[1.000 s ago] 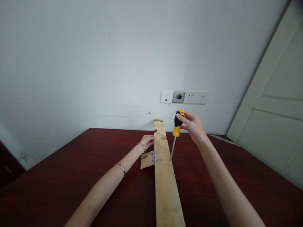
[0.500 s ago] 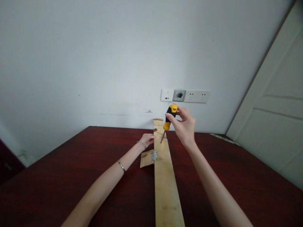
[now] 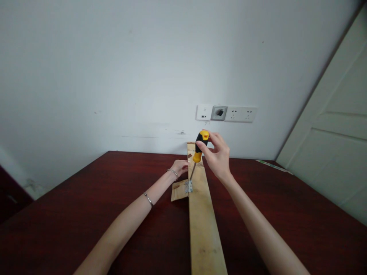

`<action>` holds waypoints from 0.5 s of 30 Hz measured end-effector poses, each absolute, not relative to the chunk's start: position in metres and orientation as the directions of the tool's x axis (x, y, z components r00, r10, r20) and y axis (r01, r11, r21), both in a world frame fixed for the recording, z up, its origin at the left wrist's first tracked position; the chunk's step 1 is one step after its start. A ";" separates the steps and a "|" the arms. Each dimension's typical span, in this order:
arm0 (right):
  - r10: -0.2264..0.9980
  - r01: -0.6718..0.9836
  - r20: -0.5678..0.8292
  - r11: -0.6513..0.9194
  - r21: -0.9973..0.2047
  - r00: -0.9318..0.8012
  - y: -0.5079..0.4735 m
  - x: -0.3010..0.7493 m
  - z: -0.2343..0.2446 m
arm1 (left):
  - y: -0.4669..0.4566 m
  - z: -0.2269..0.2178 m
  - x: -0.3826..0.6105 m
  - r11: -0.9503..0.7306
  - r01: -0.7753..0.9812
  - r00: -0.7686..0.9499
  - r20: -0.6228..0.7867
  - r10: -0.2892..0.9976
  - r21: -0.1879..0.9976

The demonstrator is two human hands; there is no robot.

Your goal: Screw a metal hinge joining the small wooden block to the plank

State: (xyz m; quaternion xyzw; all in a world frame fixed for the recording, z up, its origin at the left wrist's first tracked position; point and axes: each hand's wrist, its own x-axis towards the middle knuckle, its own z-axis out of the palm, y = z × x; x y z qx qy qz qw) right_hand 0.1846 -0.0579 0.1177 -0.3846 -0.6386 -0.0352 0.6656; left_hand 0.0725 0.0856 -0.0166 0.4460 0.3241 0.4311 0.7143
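My right hand (image 3: 218, 152) grips a screwdriver (image 3: 200, 147) with a black and yellow handle, fingers and thumb closed around it. Its shaft slants down to the upper end of a metal hinge (image 3: 188, 186); whether the tip sits in a screw is too small to tell. The hinge joins a long wooden board (image 3: 203, 221) to a small wooden piece (image 3: 179, 190) at its left side. Farther up, my left hand (image 3: 180, 167) holds the left edge of the board, its fingertips partly hidden against the wood.
A dark red table (image 3: 137, 221) lies under the board and meets a white wall (image 3: 143, 76). Wall sockets (image 3: 239, 114) sit behind my right hand. A pale door (image 3: 341, 126) stands at the right, and a thin patterned strip (image 3: 273, 167) lies near the table's back right edge.
The screwdriver has come down and slightly left, bringing its tip from above the board to the hinge. My left hand stays at the board's edge. The view has shifted slightly.
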 end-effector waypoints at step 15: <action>0.450 0.523 0.878 0.716 -0.462 0.159 -0.059 0.184 0.115 | 0.082 -0.011 0.073 0.263 -0.321 0.402 -0.121 0.908 0.910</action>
